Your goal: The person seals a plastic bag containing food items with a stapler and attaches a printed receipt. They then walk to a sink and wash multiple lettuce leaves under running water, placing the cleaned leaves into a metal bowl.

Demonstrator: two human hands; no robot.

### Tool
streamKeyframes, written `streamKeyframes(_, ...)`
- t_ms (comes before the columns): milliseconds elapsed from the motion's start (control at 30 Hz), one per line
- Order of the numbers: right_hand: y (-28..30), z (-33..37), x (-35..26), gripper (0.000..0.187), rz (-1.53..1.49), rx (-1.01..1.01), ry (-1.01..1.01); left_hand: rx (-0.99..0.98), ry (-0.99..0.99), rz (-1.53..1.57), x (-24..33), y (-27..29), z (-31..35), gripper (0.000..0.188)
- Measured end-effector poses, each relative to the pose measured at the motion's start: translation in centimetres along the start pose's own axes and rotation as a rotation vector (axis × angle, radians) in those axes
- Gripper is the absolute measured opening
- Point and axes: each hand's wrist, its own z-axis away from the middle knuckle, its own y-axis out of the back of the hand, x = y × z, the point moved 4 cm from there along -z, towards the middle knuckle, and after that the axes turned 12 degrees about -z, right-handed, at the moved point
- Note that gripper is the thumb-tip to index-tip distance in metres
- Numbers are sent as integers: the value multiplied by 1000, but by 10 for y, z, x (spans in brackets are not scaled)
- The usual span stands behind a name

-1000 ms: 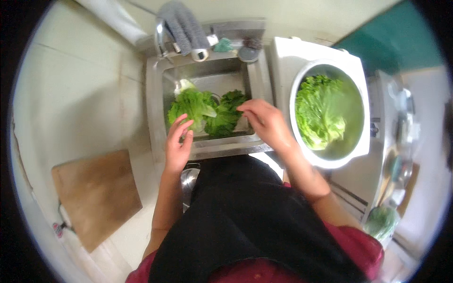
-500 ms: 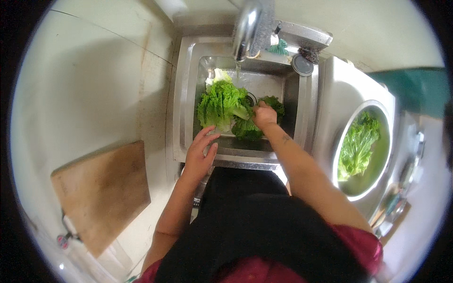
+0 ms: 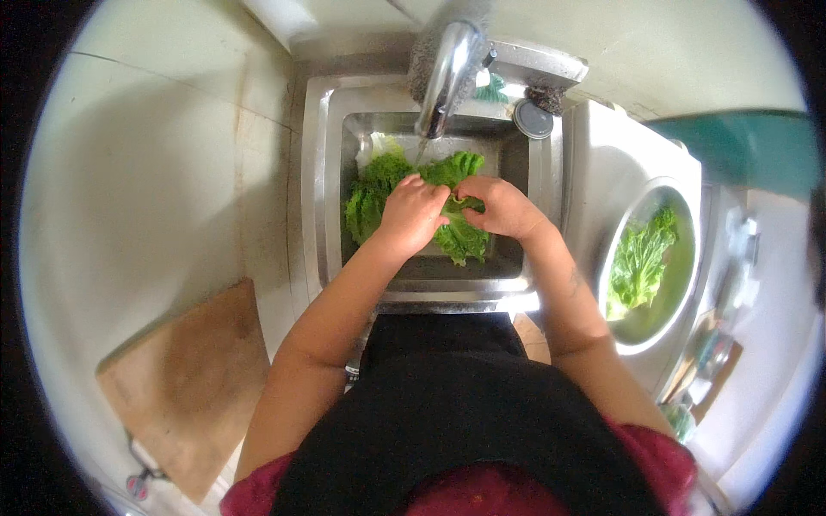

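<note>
Over the steel sink (image 3: 533, 163), both hands are closed on one green lettuce leaf (image 3: 463, 241), whose frilly ends show above and below my fingers. My left hand (image 3: 415, 215) grips its left side, with the fingertips partly hidden. On the other side my right hand (image 3: 499, 206) pinches it, thumb and fingers curled in. More lettuce (image 3: 368, 202) lies at the left of the sink, with a pale leaf base behind it. The faucet (image 3: 449, 77) hangs just beyond my hands, and a thin stream of water falls from it.
To the right, an oval white-rimmed basin (image 3: 621, 337) holds more lettuce on a white surface. A round dark lid (image 3: 533, 119) and a dark scrubber (image 3: 545, 96) sit at the sink's back right corner. A wooden board (image 3: 194, 378) leans at the lower left.
My left hand has moved from the sink's front edge up and right onto a leaf. My right hand has lifted a leaf, which now spreads between both hands. The view has shifted slightly.
</note>
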Motion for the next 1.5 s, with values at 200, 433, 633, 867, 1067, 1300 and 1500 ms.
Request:
streamKeyframes(200, 24, 19, 4, 40, -3, 800, -36, -4, 502, 561, -50, -44, 20, 26)
streamKeyframes(433, -85, -10, 34, 70, -1406, 328, -678, 234, 687, 1332, -30, -60, 42, 21)
streamKeyframes(633, -62, -49, 32, 43, -1782, 619, -441, 187, 699, 1345, -10, -50, 46, 32)
streamKeyframes(867, -35, -42, 21, 29, -1800, 812, -319, 470, 527, 624, -5, -30, 46, 67)
streamKeyframes(1067, -37, -37, -15, 31, -1604, 648, -222, 403, 517, 560, 7, -20, 11, 79)
streamKeyframes(1300, -24, -13, 72, 31, -1343, 956, -358, 452, 839, 1899, -27, -50, -10, 38)
streamKeyframes(1500, -88, -7, 236, 48, -397, 822, -724, 460, 959, 1720, -34, -65, 19, 47)
